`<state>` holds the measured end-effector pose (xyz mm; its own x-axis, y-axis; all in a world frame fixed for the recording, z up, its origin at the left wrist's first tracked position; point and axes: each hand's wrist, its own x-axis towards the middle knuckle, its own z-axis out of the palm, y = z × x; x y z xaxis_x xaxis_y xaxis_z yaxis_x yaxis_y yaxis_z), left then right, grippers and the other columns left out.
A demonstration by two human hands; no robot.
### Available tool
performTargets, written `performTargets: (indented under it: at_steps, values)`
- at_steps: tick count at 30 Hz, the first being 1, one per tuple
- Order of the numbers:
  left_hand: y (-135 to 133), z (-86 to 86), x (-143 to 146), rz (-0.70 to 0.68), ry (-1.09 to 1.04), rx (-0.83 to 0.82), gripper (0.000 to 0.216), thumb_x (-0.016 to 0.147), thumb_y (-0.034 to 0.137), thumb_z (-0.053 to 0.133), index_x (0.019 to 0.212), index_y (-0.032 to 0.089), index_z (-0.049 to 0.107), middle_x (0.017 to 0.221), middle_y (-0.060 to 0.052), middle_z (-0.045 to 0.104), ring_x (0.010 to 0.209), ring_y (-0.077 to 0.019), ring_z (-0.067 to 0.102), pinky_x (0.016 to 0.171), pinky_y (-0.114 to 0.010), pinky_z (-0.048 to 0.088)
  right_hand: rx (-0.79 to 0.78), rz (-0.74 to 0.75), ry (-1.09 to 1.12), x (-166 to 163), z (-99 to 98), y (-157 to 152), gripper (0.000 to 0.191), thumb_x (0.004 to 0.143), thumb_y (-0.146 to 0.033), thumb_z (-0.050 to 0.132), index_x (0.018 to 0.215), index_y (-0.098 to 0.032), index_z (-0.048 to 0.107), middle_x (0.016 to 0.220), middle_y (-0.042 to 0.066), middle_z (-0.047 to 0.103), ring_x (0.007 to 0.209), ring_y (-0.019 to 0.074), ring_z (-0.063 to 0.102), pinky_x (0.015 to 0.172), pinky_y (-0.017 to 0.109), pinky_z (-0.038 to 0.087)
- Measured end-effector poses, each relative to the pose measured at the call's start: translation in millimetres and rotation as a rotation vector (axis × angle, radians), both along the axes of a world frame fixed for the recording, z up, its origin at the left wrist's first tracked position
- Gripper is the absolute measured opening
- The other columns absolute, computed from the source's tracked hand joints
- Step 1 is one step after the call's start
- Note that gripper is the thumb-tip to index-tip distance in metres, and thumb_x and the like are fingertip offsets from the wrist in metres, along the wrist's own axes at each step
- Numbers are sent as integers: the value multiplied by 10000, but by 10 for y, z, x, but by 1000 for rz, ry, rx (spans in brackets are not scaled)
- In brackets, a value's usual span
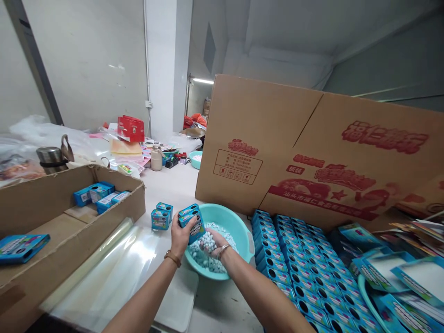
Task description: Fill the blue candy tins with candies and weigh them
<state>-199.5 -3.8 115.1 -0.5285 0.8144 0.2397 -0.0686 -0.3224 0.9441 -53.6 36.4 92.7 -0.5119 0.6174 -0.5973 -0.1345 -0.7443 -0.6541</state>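
My left hand point(180, 238) is closed around a small blue box point(192, 223), holding it at the near left rim of a teal bowl point(243, 231). The bowl holds several small white and pale blue candies point(204, 259). My right hand point(213, 244) reaches down into the candies with its fingers curled in them; what it grips is hidden. Two more small blue boxes point(161, 216) stand upright on the white table just left of the bowl.
A low cardboard tray point(69, 240) with several blue boxes lies at left, clear plastic film point(114, 273) in front of it. A large printed carton point(312, 157) stands behind the bowl. Rows of blue boxes point(305, 268) fill the right. Clutter sits at the back.
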Motion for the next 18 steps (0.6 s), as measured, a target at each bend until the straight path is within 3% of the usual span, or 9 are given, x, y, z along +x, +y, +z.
performTargets:
  at_steps: [4, 9, 13, 18]
  values:
    - [-25, 32, 0, 0, 151, 31, 527, 701, 450, 772, 1120, 189, 589, 1039, -74, 681, 939, -226, 670, 852, -358, 541, 27, -235, 138, 304, 181, 50, 205, 913, -312, 457, 762, -187, 517, 579, -19, 561, 488, 93, 551, 409, 134, 345]
    - [-29, 13, 136, -106, 601, 17, 680, 672, 475, 780, 1240, 195, 534, 1123, -105, 664, 1021, -282, 653, 902, -417, 515, 104, -542, 202, 612, 301, 48, 119, 840, -297, 523, 758, -211, 535, 632, -6, 613, 595, 137, 623, 497, 217, 460]
    - [4, -75, 308, -260, 897, 32, 706, 672, 470, 761, 1279, 198, 526, 1185, -132, 658, 1053, -333, 645, 893, -449, 512, 189, -776, 212, 595, 361, 58, 100, 799, -330, 522, 766, -241, 552, 662, -7, 651, 704, 178, 675, 649, 322, 546]
    - [-8, -97, 453, -309, 1005, 60, 690, 704, 451, 738, 1299, 207, 490, 1206, -136, 648, 1066, -336, 637, 891, -445, 499, 333, -984, 195, 452, 415, 24, 159, 717, -380, 574, 793, -240, 566, 691, -5, 667, 771, 193, 689, 774, 341, 561]
